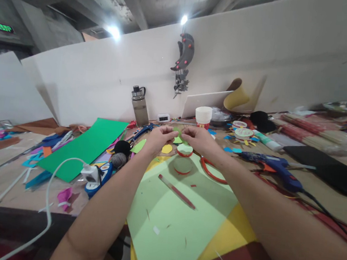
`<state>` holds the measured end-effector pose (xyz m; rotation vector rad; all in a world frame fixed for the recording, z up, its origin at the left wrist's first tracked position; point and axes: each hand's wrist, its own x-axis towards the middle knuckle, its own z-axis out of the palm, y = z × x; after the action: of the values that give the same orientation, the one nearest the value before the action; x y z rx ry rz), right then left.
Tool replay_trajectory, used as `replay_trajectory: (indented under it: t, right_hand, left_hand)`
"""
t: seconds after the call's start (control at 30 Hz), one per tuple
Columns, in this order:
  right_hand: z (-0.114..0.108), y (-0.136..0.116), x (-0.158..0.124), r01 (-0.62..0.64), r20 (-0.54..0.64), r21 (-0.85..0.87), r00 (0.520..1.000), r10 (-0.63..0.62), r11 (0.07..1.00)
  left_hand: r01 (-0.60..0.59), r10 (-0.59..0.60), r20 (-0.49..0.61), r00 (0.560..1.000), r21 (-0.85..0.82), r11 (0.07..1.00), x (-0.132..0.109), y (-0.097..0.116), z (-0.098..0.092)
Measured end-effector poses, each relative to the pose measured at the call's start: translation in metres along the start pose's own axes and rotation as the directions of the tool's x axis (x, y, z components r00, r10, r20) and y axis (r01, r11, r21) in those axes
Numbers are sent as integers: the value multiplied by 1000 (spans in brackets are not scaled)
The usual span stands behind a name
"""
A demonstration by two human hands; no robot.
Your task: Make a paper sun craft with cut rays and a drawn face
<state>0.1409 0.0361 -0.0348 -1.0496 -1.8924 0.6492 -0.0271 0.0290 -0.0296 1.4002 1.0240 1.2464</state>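
Observation:
My left hand (161, 138) and my right hand (199, 140) are close together over the far end of a light green sheet (178, 232). Between their fingertips is a small green paper piece (178, 134), pinched from both sides; its full shape is partly hidden. Just below the fingers stand a red-rimmed round piece with a pale green top (184, 149) and a larger one (182, 165). A yellow paper disc (167, 148) lies beside my left hand. A red pen (176, 191) rests slantwise on the sheet, and a red ring-like strip (210, 172) curves beneath my right forearm.
On the right lie a blue glue gun (276, 167) with its cord and a black case (326, 167). Stacked paper cups (203, 116) and a bottle (140, 107) stand at the back. To the left are a green sheet (89, 146), a blue power strip (99, 182) and a white cable (48, 199).

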Motion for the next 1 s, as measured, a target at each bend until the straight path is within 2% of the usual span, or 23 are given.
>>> replay_trajectory:
  t: [0.53, 0.73, 0.87, 1.0]
  right_hand:
    - [2, -4, -1, -13, -19, 86, 1000, 15, 996]
    - [-1, -2, 0, 15, -29, 44, 999, -13, 999]
    - [-9, -6, 0, 102, 17, -143, 995, -100, 985]
    - [-12, -9, -1, 188, 86, -284, 982, -170, 940]
  left_hand:
    - [3, -6, -33, 999, -76, 997, -5, 8, 6]
    - [15, -17, -25, 1000, -87, 996, -7, 12, 6]
    - [-7, 2, 46, 999, 106, 994, -7, 14, 1]
    - [-112, 87, 83, 993, 382, 917, -9, 15, -2]
